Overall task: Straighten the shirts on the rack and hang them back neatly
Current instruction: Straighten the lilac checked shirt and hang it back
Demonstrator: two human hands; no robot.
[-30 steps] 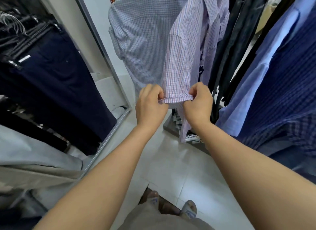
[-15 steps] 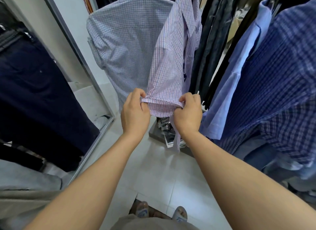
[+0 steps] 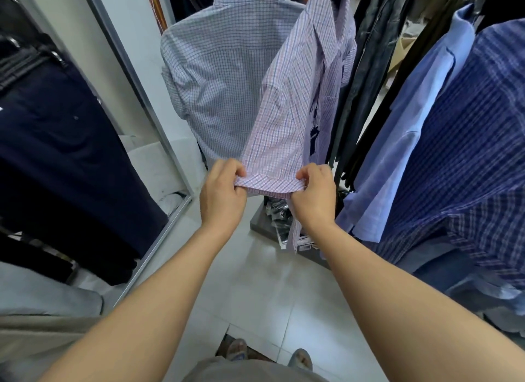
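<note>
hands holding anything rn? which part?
Yes. Both hands grip the pink checked shirt by its short sleeve's hem: left hand pinches one end of the cuff edge, right hand the other, stretching it flat.

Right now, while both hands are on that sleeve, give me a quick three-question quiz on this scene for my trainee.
1. True or false: the left hand and the right hand both pinch the cuff of the pink checked shirt.
2. Which garment hangs immediately to the right of the dark trousers? A) grey checked shirt B) light blue shirt C) navy trousers
3. Fill in: the cuff edge between the hands is held ____ (taut or slack).

Key
1. True.
2. B, the light blue shirt.
3. Taut; it runs nearly straight from hand to hand.
</note>
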